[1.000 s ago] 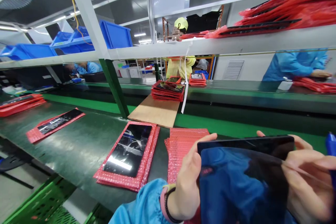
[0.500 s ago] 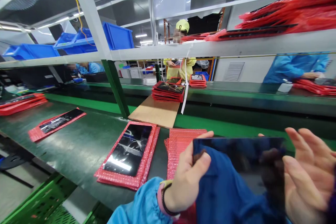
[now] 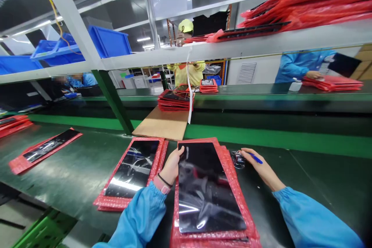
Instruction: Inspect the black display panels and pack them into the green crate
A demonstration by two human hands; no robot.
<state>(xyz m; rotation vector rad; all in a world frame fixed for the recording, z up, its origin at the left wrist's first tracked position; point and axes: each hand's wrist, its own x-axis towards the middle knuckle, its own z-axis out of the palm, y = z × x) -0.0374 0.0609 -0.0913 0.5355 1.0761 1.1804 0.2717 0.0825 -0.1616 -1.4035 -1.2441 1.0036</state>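
A black glossy screen panel [image 3: 207, 190] lies face up on a stack of red bubble-wrap sleeves [image 3: 247, 217] in front of me. My left hand [image 3: 172, 166] is closed on the panel's upper left edge, thumb on top, other fingers hidden. To the right of the stack, my right hand [image 3: 258, 164] is closed, its fingertips at a small shiny metal-and-clear object [image 3: 238, 159] on the table. A blue pen [image 3: 255, 157] sticks out from between its fingers. Left of my left hand, another black panel [image 3: 133, 166] rests on red bubble wrap.
A third panel [image 3: 52, 145] on red wrap lies farther left. Behind the stacks is a cardboard sheet [image 3: 159, 124] with red-wrapped panels [image 3: 176, 100]. A green post [image 3: 113, 102] and white shelf [image 3: 226, 50] stand ahead. Co-workers stand across the bench.
The panel that was held up between both hands now lies on the red stack. My left hand keeps its edge; my right hand left it and moved to the small shiny object.
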